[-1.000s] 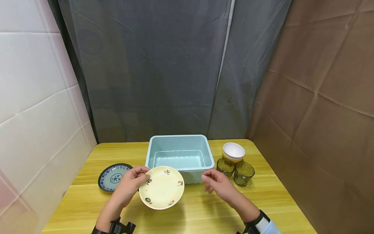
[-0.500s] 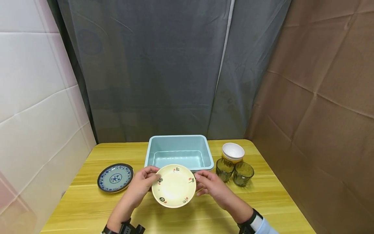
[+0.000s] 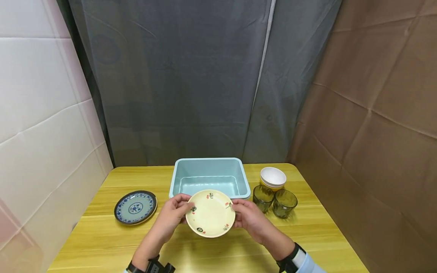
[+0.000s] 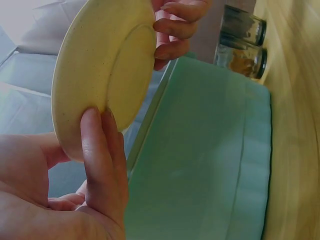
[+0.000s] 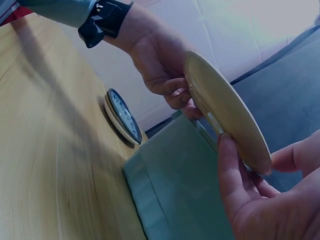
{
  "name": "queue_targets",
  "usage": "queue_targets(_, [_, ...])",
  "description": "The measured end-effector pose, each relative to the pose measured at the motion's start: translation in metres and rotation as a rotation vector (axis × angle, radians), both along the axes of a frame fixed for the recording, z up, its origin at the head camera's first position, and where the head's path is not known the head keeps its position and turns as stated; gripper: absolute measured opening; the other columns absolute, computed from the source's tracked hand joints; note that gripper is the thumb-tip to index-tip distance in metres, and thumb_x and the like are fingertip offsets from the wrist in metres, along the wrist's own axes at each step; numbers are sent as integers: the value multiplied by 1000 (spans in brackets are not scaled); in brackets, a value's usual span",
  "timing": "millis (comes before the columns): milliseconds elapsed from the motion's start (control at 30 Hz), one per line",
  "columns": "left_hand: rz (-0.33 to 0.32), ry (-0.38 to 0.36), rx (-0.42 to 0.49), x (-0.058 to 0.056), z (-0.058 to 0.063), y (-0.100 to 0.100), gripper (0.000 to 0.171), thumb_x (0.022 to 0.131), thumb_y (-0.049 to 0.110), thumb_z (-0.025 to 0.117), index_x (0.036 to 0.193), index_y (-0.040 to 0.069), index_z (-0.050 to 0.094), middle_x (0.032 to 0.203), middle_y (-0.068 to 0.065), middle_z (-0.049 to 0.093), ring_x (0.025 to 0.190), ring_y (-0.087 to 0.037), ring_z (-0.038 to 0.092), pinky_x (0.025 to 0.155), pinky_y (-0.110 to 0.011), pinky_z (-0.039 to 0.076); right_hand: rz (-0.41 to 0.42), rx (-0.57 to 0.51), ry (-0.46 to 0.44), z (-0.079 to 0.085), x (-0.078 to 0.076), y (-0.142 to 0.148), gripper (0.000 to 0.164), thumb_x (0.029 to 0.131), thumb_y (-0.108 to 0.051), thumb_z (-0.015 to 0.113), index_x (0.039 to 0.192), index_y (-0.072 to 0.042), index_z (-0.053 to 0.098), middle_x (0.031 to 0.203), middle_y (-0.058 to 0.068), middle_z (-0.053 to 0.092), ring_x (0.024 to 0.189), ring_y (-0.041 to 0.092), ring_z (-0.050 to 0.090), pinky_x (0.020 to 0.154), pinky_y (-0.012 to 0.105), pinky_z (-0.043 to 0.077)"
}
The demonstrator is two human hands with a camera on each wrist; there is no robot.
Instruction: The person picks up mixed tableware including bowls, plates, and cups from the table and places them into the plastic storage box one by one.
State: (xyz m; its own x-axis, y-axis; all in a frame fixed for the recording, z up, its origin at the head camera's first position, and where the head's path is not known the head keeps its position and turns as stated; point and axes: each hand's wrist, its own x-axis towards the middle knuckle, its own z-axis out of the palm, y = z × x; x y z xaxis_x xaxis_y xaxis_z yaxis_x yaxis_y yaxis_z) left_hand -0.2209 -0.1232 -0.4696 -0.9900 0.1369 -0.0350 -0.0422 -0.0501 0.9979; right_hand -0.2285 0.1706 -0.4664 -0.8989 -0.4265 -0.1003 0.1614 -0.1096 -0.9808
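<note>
A cream plate (image 3: 210, 214) with small printed motifs on its rim is held up over the table, in front of a light blue basin (image 3: 211, 162). My left hand (image 3: 173, 215) pinches its left edge, thumb on the upper face and fingers underneath. On the opposite edge my right hand (image 3: 250, 220) pinches the rim. The left wrist view shows the plate's underside (image 4: 100, 65) with left fingertips pressed against it. In the right wrist view, right fingers also support the plate (image 5: 227, 110) from below, and the plate is tilted.
At left lies a blue-patterned plate (image 3: 135, 207) stacked on a paler one. Right of the basin stand two dark green glasses (image 3: 263, 199) and white bowls (image 3: 273, 176) over yellow. Fabric walls (image 3: 191, 83) enclose the wooden table (image 3: 102, 235).
My left hand has carried the cream plate rightward to in front of the basin. My right hand, earlier apart from it, now grips its right edge.
</note>
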Motion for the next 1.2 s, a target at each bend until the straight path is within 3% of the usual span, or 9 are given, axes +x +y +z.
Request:
queue_targets(467, [-17, -5, -59, 5, 6, 1, 38, 111, 20, 67, 139, -6, 63, 113, -13, 74, 89, -20, 69, 71, -32, 61, -21, -21, -2, 2, 5, 2, 35, 112, -11, 53, 137, 12, 60, 103, 3, 78, 90, 14, 76, 77, 30, 62])
queue_targets(800, [-39, 65, -113, 11, 11, -14, 37, 111, 22, 68, 136, -4, 66, 117, -13, 76, 95, -25, 73, 82, -40, 66, -67, -17, 17, 4, 4, 5, 37, 110, -9, 54, 138, 15, 58, 103, 5, 78, 89, 16, 77, 79, 32, 64])
queue_targets(1000, [17, 90, -138, 18, 14, -28, 29, 110, 16, 68, 131, -4, 68, 115, -14, 75, 97, -28, 75, 85, -46, 67, -77, -27, 11, 5, 6, 7, 35, 111, -9, 54, 137, 15, 59, 104, 6, 79, 91, 16, 77, 81, 32, 64])
queue_targets(1200, [150, 116, -207, 20, 15, -48, 23, 109, 11, 70, 128, -2, 70, 112, -14, 74, 98, -28, 74, 81, -35, 65, -96, -16, 21, 10, 6, 11, 35, 112, -10, 54, 136, 14, 60, 103, 5, 79, 92, 14, 78, 82, 32, 64])
